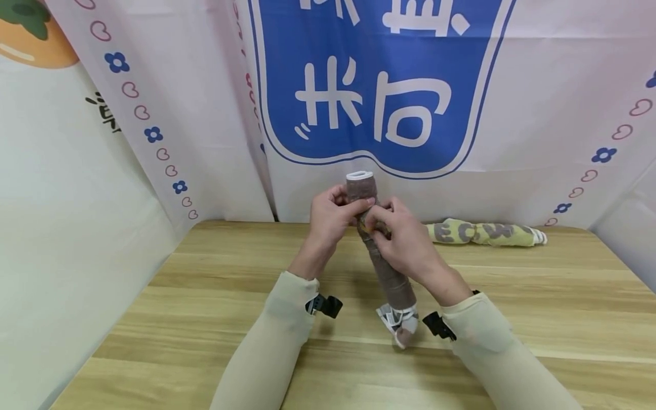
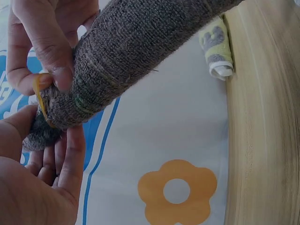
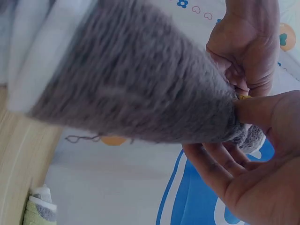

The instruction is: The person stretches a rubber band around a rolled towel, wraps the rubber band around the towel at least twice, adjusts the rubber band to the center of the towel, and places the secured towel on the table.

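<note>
A grey-brown rolled towel (image 1: 392, 282) tilts over the table, its white-edged end up and its loose striped end toward the person. My left hand (image 1: 329, 216) holds the roll near its upper end, thumb across the front and fingers behind. Just below, my right hand (image 1: 405, 242) pinches a yellow rubber band (image 2: 38, 93) that goes round the towel. In the left wrist view the towel narrows at the band, with a bunched dark end (image 2: 42, 136) beyond it. Part of the band is hidden by fingers in the right wrist view.
A second rolled towel, yellow-green with grey letters (image 1: 482, 233), lies along the back of the wooden table (image 1: 205, 319). Behind the table hangs a white cloth with a blue printed sign (image 1: 369, 148). Black wrist straps (image 1: 328, 306) sit over both pale sleeves.
</note>
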A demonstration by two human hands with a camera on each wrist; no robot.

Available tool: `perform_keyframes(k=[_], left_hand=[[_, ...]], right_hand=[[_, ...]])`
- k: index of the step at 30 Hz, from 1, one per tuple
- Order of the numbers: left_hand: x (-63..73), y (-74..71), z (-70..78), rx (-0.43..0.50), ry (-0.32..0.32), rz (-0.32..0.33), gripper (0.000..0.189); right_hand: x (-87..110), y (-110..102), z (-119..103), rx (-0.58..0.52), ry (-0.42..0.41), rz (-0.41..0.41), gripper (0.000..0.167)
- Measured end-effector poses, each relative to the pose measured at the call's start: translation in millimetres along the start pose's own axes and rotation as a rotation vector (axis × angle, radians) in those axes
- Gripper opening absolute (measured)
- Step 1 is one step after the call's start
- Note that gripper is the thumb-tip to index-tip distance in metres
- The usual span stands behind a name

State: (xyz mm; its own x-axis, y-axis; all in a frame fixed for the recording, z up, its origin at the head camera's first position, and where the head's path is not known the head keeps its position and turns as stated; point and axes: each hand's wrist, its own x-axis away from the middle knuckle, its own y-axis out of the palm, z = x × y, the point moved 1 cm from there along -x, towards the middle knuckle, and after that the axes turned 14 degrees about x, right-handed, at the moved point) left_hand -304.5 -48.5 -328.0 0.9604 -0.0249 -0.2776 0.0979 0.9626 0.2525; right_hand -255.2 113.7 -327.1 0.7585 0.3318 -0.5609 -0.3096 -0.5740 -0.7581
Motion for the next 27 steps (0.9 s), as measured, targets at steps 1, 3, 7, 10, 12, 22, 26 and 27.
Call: perform_keyframes(k=[1, 3, 7, 10, 12, 22, 26, 27], left_hand=[[0.1, 0.2, -0.1, -0.006, 0.004, 0.005, 0.028], [0.3, 0.6, -0.1, -0.016, 0.01, 0.017, 0.028], [-1.6, -1.8, -2.0, -0.017, 0.005, 0.01, 0.031], [-3.8, -4.4, -3.5, -0.015, -0.036, -0.041, 0.035], [-4.8, -6.3, -3.7, -0.002, -0.062, -0.1, 0.037], [-10.2, -19.5, -4.3, 0.102, -0.061, -0.289, 0.039], [-9.4, -17.7, -4.6, 0.082, -0.048, -0.199, 0.031], [-8.7, -16.2, -4.1, 0.073, -0.043, -0.175, 0.03]], right_hand=[[0.1, 0, 0, 0.012, -0.009, 0.003, 0.021], [-0.3, 0, 0, 0.02, -0.017, 0.007, 0.02], [-1.6, -2, 2, -0.047, 0.013, -0.004, 0.017], [-2.5, -3, 8, -0.142, 0.064, -0.029, 0.016], [-3.0, -5, 12, -0.215, 0.137, -0.061, 0.015], [-5.2, -8, 28, -0.546, 0.374, -0.216, 0.009], [-4.2, -7, 27, -0.453, 0.31, -0.245, 0.02], [-3.8, -6, 26, -0.411, 0.294, -0.243, 0.023]])
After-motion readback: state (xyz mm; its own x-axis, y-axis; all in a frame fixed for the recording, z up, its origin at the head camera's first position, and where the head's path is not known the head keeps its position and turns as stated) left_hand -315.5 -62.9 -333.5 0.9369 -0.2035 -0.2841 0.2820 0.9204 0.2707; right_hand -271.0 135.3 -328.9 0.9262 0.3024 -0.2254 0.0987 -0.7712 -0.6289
